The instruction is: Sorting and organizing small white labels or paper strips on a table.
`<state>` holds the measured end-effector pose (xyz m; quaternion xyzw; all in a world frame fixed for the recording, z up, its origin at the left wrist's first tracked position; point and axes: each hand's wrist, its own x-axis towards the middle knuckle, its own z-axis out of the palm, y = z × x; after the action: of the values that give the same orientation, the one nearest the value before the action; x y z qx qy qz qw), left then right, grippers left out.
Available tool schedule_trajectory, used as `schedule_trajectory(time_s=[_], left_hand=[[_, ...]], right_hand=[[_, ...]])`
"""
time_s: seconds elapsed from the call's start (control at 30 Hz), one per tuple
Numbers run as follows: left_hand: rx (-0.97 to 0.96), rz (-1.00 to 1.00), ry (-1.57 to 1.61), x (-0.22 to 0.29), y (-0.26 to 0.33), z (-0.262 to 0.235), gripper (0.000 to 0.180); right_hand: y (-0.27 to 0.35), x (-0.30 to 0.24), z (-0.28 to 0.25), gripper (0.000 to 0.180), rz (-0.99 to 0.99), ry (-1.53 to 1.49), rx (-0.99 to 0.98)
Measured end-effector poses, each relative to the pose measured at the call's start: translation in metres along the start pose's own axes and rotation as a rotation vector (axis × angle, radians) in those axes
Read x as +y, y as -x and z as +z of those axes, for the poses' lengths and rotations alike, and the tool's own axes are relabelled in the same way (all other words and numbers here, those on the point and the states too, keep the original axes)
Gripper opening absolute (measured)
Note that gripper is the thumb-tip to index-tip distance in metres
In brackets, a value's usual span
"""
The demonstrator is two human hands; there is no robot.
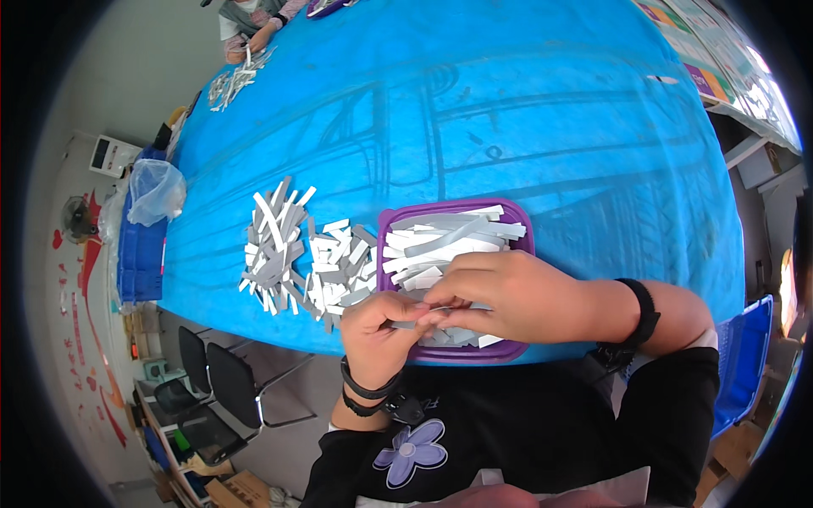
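My left hand (381,326) and my right hand (508,292) meet over the near edge of a purple tray (461,210). Together they pinch a thin grey strip (417,320) between the fingertips. The tray holds several white and grey strips (440,241). Two loose heaps of the same strips lie on the blue table cover to the left of the tray: a grey-and-white pile (273,245) and a shorter white pile (339,271). Both wrists wear black bands.
The blue cover (525,110) spans the table. At the far end another person's hands (250,38) work beside a strip pile (233,85). A blue crate with a clear bag (144,229) stands left; black chairs (229,381) stand below.
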<state>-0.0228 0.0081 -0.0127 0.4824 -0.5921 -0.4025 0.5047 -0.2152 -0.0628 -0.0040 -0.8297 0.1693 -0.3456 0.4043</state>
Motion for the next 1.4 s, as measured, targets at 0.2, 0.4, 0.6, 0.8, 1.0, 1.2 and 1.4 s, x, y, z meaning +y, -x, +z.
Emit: schedule_trajectory(time_s=[0.2, 0.4, 0.6, 0.8, 1.0, 1.2, 1.4], left_hand=[[-0.053, -0.124, 0.114, 0.001, -0.001, -0.002, 0.01], [-0.098, -0.207, 0.0, 0.009, 0.0, -0.004, 0.015], [-0.2, -0.051, -0.258, -0.002, -0.008, -0.014, 0.008], [-0.203, 0.059, -0.356, -0.004, -0.012, -0.019, 0.019], [0.079, 0.092, -0.731, -0.002, -0.012, -0.072, 0.028], [-0.06, -0.012, -0.952, -0.033, -0.004, -0.101, 0.039], [-0.006, -0.072, -0.844, -0.041, 0.0, -0.101, 0.019]], right_hand=[[0.003, 0.004, -0.001, 0.012, 0.009, 0.015, 0.069], [0.001, 0.002, -0.009, 0.009, 0.01, 0.014, 0.054], [0.002, -0.002, -0.019, 0.01, 0.01, 0.317, -0.151], [0.002, -0.007, -0.023, 0.008, 0.009, 0.393, -0.248], [0.012, -0.026, -0.034, 0.009, 0.002, 0.724, -0.453], [0.007, -0.029, -0.032, 0.008, -0.036, 0.672, -0.335], [0.006, -0.023, -0.029, 0.011, -0.044, 0.616, -0.352]])
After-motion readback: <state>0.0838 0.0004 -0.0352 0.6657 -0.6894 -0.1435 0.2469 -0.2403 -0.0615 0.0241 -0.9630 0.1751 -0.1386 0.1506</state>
